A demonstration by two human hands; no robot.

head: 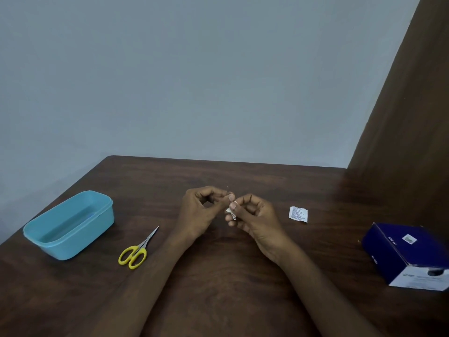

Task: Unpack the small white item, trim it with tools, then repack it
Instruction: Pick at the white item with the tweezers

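Small white item [229, 210] pinched between fingers [232, 205] of both hands.

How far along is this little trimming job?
Unpacking looks done: a torn white wrapper lies on the table. Both hands, left hand and right hand, pinch the small white item. The scissors lie untouched, so trimming and repacking seemingly remain.
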